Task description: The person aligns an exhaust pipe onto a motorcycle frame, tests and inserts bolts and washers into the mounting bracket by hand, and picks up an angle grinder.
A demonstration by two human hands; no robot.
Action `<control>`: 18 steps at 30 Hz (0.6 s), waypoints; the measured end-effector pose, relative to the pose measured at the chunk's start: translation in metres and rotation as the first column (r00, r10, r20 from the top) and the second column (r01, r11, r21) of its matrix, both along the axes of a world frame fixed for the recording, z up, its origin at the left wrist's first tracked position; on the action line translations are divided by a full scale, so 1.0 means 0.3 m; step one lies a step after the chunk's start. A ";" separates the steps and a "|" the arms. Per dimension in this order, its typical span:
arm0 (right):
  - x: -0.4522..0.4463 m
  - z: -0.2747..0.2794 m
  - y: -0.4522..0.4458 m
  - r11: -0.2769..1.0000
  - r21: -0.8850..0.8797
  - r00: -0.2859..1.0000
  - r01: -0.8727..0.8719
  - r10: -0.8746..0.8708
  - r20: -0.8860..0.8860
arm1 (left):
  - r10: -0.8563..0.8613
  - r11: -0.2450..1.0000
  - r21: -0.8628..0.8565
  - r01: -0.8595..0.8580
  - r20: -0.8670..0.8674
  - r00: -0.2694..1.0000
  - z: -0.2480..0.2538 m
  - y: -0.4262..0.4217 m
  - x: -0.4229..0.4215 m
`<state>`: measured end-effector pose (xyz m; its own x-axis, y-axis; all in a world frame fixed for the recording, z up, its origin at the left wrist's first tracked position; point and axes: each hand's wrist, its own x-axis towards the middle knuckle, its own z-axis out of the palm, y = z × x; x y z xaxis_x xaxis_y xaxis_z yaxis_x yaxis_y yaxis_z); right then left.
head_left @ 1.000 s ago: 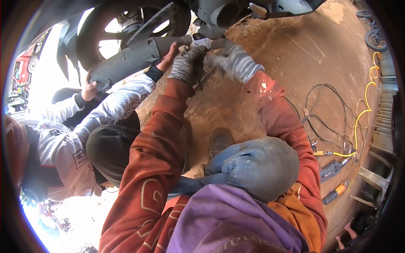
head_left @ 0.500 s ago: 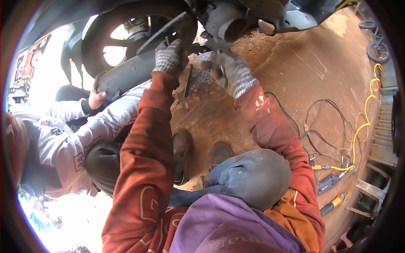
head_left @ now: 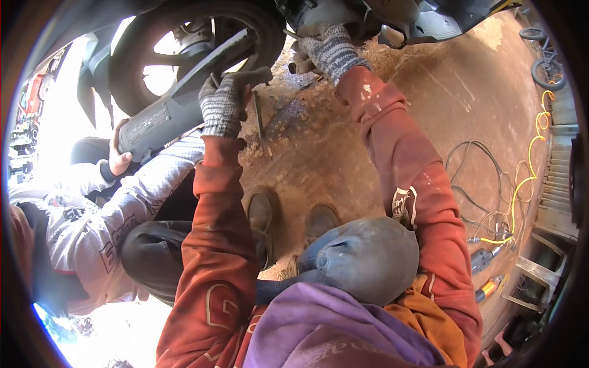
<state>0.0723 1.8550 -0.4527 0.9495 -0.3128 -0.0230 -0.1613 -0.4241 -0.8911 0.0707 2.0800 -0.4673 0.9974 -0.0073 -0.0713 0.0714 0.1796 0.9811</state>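
Two gloved hands in my head view, two co-worker items noted apart. Left hand point(head_left: 222, 105): fingers grasp one grey muffler point(head_left: 161, 121) near its narrow pipe end. The muffler slants alongside one large wheel point(head_left: 126, 76), and I count one co-worker hand point(head_left: 119, 152) on its wide lower end, plus one pale sleeve point(head_left: 175, 159) passing beneath it

Right hand point(head_left: 333, 53): fingers bent, raised to the underside of one motorcycle point(head_left: 423, 21); whether they grip anything, or touch it, I cannot tell. The two hands are well apart

Floor point(head_left: 313, 162): one thin rod point(head_left: 258, 115) just right of the left hand; two shoes point(head_left: 261, 211), side by side, below it. Far right, I log one yellow cord point(head_left: 536, 138), dark cable point(head_left: 472, 143) in loops too tangled to count, one grey power tool point(head_left: 482, 261), one orange-handled tool point(head_left: 490, 287) near it, and two small wheels point(head_left: 548, 73) by the wall
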 end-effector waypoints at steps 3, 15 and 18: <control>0.052 -0.070 -0.015 0.990 -0.048 0.979 0.131 -0.122 0.162 | -0.013 1.000 -0.026 0.012 -0.038 0.999 -0.036 0.063 0.024; 0.070 -0.150 -0.072 0.980 0.068 0.933 0.189 -0.201 0.299 | 0.078 0.997 0.032 -0.077 -0.029 0.997 -0.080 0.150 0.029; 0.063 -0.163 -0.078 0.968 -0.118 0.910 0.223 -0.163 0.381 | 0.128 0.991 -0.043 -0.128 -0.006 0.992 -0.111 0.143 0.029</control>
<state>0.0913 1.8318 -0.5015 0.8023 -0.4622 0.3777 0.0702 -0.5553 -0.8287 0.0793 2.1230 -0.5006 0.9901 0.1175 -0.0771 0.0485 0.2296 0.9721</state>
